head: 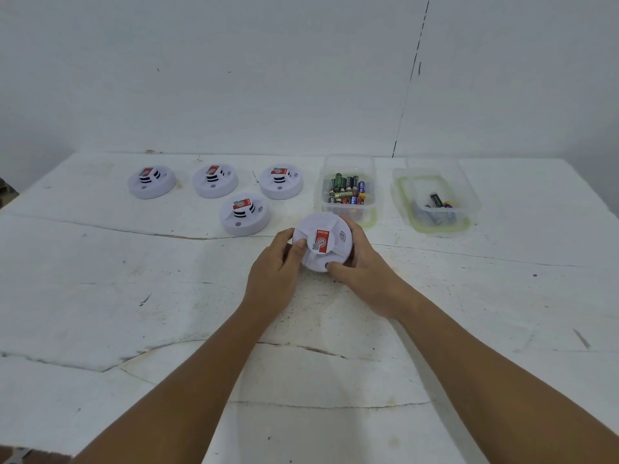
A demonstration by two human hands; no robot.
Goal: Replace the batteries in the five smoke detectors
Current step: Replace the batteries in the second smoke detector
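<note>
Five detectors are in view: four lie flat on the worktop [100,279], three in a row at the back [151,181] [215,180] [281,181] and one [244,214] just in front of them, while the fifth [322,242] is gripped between both hands close to the person. The left hand [276,262] curls round its left rim with the thumb on the top face; the right hand [363,262] wraps the right and near rim, its thumb pressing the near edge. Opposed grips like these probably serve to twist the body off its base plate, so the step in hand looks like opening this unit; whether it has begun to turn I cannot tell.

Its face tilts up and toward the person, rim near or touching the worktop. Being a round disc, it has no long axis; the axis through its centre leans toward the camera. Its red label [322,241] runs lengthwise away from the person, with the sound-wave mark to its right.

To the right, within easy reach, stand two clear tubs: the nearer [348,209], just behind the held detector, is heaped with batteries [346,189], likely fresh stock; the farther [435,216] holds only a few, perhaps spent ones. The spare detectors sit left, out of the way.
</note>
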